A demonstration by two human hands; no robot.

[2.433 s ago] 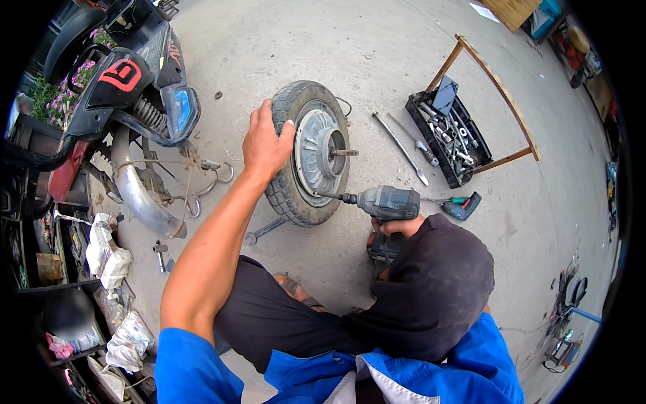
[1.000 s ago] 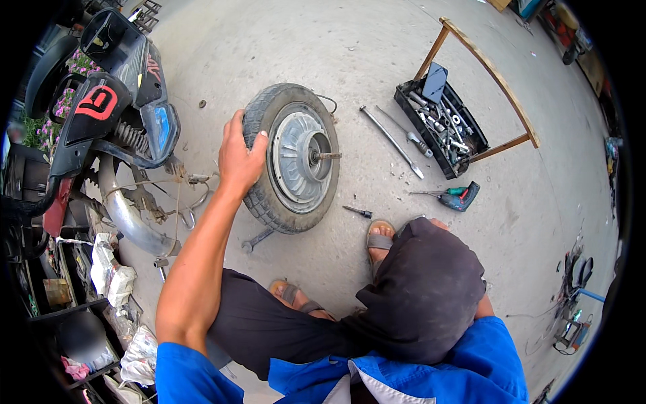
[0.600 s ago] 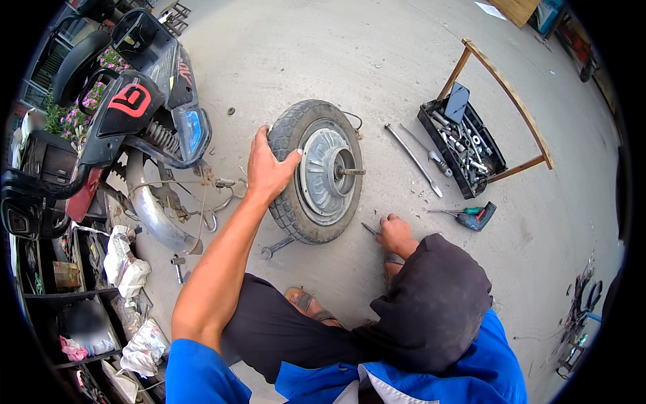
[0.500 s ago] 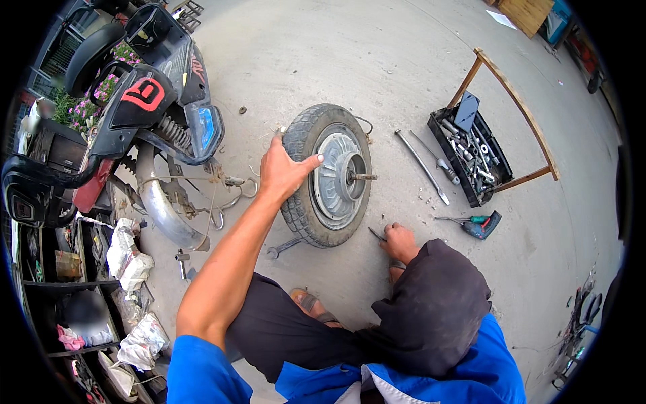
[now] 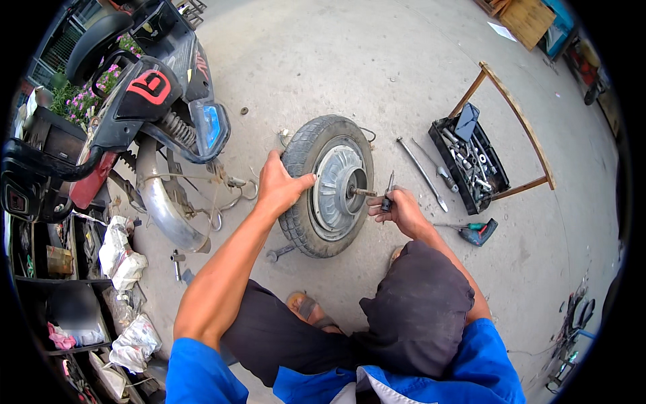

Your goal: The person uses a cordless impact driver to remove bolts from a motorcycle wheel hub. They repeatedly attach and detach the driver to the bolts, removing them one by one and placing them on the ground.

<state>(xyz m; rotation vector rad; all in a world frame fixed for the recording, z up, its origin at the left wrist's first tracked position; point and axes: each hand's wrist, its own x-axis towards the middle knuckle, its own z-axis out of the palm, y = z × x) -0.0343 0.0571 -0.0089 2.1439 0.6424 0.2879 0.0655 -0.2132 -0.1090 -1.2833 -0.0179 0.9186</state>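
My left hand [image 5: 283,182] grips the upright wheel [image 5: 296,225], a grey tyre around a metal hub [image 5: 330,212] with an axle sticking out to the right. My right hand [image 5: 404,210] holds a slim bit on a black adapter [image 5: 388,199], pointing up beside the axle, with some fingers loosely extended. An open-end wrench [image 5: 276,254] lies by the tyre's bottom. To the right lie a long steel bar [image 5: 424,176] and a green-handled tool [image 5: 477,227] with a dark body.
A partly dismantled scooter [image 5: 141,94] stands at left, above a compartmented black storage unit [image 5: 74,279] with bags and parts. At right sit a black toolbox [image 5: 441,140] with sockets and a phone, and a wooden frame [image 5: 515,114]. Cables and tools [image 5: 575,323] lie at lower right.
The drill seen in my right hand earlier is out of view. That hand reached down to the bit on the ground and has lifted it beside the axle. My left hand stays on the tyre.
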